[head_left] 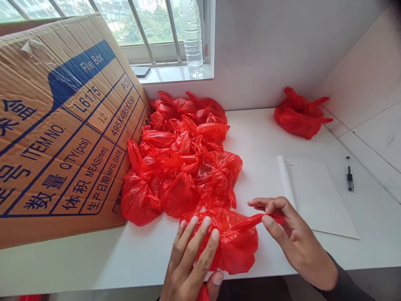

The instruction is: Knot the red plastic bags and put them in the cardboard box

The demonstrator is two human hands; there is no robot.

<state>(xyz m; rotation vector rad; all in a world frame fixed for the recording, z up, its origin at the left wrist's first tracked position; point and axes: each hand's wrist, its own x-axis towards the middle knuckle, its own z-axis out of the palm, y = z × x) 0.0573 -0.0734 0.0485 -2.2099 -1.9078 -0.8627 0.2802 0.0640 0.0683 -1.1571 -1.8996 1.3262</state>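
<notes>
A tied red plastic bag [239, 251] lies at the front of the white table, knotted near its middle. My right hand [296, 238] pinches the bag's twisted handle between thumb and index finger, drawing it out to the right. Spread over the bag's left side, my left hand [191, 263] has its fingers stretched out and apart. A strip of red plastic shows between its thumb and palm; its hold on that strip is unclear. Just behind sit several more knotted red bags [181, 192], heaped against one another.
A large cardboard box [78, 125] stands on the left. Another red bag [300, 115] rests in the far right corner. Paper sheets [319, 196] and a black pen [350, 177] lie on the right. The windowsill bears a clear bottle [192, 42] and a phone [141, 72].
</notes>
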